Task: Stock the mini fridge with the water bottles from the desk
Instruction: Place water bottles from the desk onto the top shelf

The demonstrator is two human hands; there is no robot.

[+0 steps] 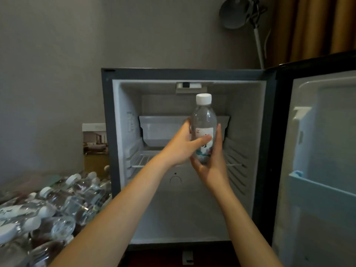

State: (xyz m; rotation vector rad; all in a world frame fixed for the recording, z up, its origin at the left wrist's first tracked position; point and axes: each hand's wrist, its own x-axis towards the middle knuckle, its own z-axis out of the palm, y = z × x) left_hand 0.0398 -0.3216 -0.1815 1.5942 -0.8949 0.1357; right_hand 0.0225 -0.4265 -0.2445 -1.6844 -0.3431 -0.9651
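Note:
A clear water bottle (pixel 203 120) with a white cap and a white label stands upright in the air in front of the open mini fridge (pixel 123 112). My left hand (pixel 183 149) grips its left side, thumb across the label. My right hand (pixel 212 164) holds its base and right side, fingers running up along it. Behind the bottle sit the fridge's wire shelf (pixel 142 160) and a white tray (pixel 158 130); no bottles show inside the fridge. Several more water bottles (pixel 57 205) lie in a heap on the desk at the lower left.
The fridge door (pixel 323 151) stands open at the right, with a pale blue door shelf (pixel 319 191). A framed picture (pixel 94 139) leans by the wall left of the fridge. A lamp (pixel 237 14) and a brown curtain (pixel 316 26) are behind.

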